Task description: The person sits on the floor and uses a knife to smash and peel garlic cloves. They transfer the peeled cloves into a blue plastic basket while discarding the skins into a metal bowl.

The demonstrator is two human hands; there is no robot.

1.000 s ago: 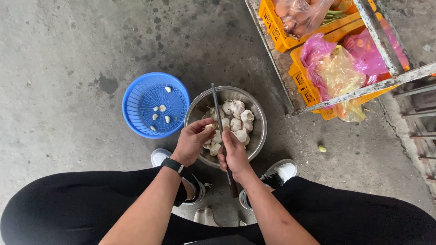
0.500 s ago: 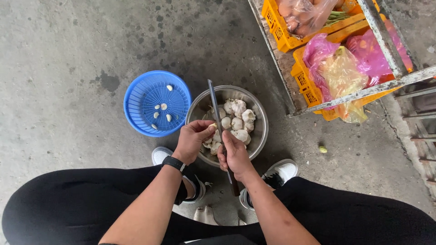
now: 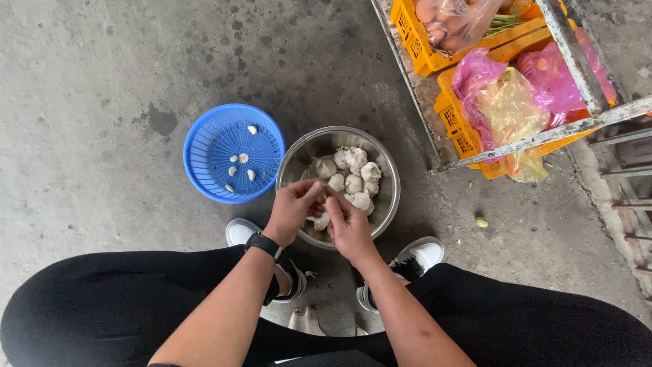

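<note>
Bare concrete floor (image 3: 102, 102) is lying open to the left and ahead. The blue basket (image 3: 234, 153) is sitting just beside the metal bowl (image 3: 390, 197), crowding its left. Yellow crates (image 3: 462, 129) and a metal frame (image 3: 543, 136) are blocking the right.

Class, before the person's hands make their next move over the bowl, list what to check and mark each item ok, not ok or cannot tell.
1. Both hands over the metal bowl: ok; left hand and right hand meet above its near side.
2. Garlic bulbs left in the bowl: ok, several.
3. Blue basket beside the bowl, upright: ok.
4. Peeled cloves inside the basket: ok, a few.
5. What the hands pinch between them: cannot tell, hidden by fingers.
6. Whether a knife is in hand: cannot tell.
</note>
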